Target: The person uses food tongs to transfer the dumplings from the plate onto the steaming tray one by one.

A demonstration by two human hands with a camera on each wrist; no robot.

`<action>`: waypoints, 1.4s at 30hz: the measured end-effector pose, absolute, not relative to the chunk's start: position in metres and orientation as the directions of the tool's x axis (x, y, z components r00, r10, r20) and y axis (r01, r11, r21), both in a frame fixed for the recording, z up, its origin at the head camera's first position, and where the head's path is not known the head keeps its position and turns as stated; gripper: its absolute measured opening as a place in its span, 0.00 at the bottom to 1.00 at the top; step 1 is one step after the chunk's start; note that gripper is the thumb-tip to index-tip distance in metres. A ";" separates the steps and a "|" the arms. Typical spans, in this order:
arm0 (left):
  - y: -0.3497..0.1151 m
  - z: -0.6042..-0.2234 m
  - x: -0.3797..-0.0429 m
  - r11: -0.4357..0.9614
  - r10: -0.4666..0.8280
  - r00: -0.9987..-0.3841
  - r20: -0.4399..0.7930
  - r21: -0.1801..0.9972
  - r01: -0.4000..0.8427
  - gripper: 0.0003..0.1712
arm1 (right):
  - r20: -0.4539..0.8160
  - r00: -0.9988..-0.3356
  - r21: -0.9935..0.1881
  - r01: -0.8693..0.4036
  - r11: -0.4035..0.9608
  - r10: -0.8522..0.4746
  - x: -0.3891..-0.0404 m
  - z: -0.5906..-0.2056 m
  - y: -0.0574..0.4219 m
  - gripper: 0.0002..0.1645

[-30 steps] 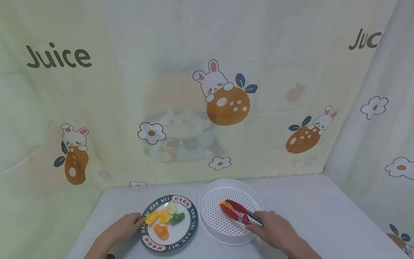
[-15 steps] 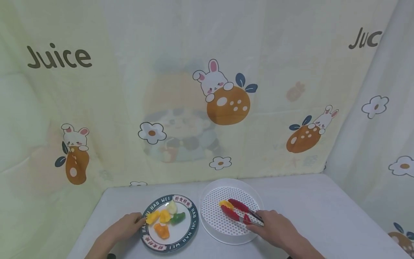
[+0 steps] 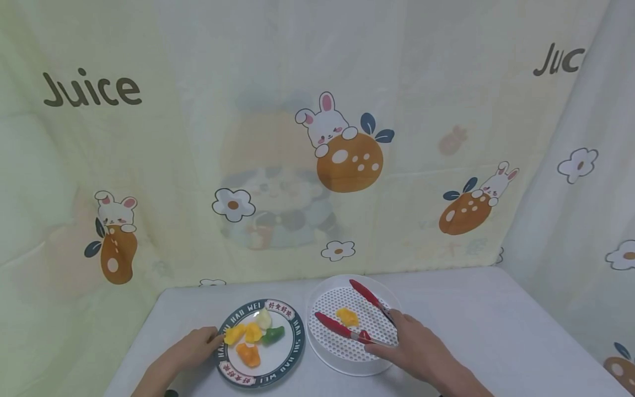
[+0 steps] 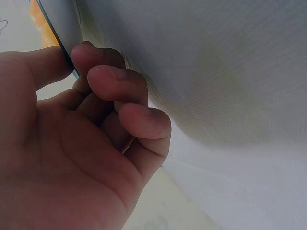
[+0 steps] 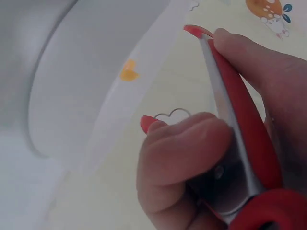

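Observation:
My left hand (image 3: 198, 344) pinches the left rim of a round plate (image 3: 295, 335) with a dark green lettered border; the left wrist view shows thumb and fingertip on the plate edge (image 4: 56, 31). My right hand (image 3: 419, 344) grips red-tipped tongs (image 3: 339, 329) over a white perforated steamer basket (image 3: 342, 366). The tongs' arms are spread wide, one tip on each side of a lumpy yellow piece (image 3: 348, 317) lying on the basket floor. In the right wrist view, thumb and fingers hold the tongs (image 5: 252, 129), and the yellow piece (image 5: 128, 72) shows through the basket wall.
On the plate lie two yellow pieces (image 3: 253, 332), an orange piece (image 3: 248, 354), a green piece (image 3: 273, 335) and a pale piece (image 3: 263, 318). Plate and basket stand side by side on a white-covered table (image 3: 466, 314). A printed curtain (image 3: 278, 138) hangs behind.
The tongs, first closed on the yellow piece, have spread apart and let it go on the basket floor. My left hand and the plate have stayed put.

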State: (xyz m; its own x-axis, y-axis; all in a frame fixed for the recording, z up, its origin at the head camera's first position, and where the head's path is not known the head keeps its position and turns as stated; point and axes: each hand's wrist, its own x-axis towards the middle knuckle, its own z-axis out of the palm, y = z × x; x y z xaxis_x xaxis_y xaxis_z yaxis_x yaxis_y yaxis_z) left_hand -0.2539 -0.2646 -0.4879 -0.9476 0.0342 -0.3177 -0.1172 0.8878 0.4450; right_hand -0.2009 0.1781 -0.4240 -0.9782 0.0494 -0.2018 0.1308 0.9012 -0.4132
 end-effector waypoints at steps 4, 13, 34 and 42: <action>-0.265 -0.488 -0.254 0.889 0.032 -0.948 -0.318 0.442 -0.118 0.17 | -0.170 -0.985 -0.439 0.097 0.893 0.024 -0.197 -0.419 0.170 0.77; -0.264 -0.488 -0.254 0.888 0.029 -0.948 -0.316 0.443 -0.121 0.17 | -0.121 -0.993 -0.430 0.053 0.901 0.001 -0.192 -0.413 0.146 0.70; -0.264 -0.488 -0.254 0.892 0.023 -0.945 -0.326 0.433 -0.127 0.22 | -0.089 -0.978 -0.413 -0.137 0.900 -0.189 -0.192 -0.422 0.082 0.60; -0.264 -0.488 -0.254 0.882 0.016 -0.943 -0.334 0.448 -0.144 0.19 | -0.100 -0.962 -0.340 -0.208 0.917 -0.256 -0.196 -0.427 0.071 0.50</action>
State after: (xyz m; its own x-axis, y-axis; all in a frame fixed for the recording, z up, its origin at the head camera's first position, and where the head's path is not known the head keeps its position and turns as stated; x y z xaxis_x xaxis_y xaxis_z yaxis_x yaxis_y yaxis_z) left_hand -0.2544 -0.2636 -0.4877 -0.9426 0.0160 -0.3335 -0.1436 0.8824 0.4481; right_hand -0.1957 0.0714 -0.4271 -0.9615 -0.2558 -0.1001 -0.2084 0.9169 -0.3403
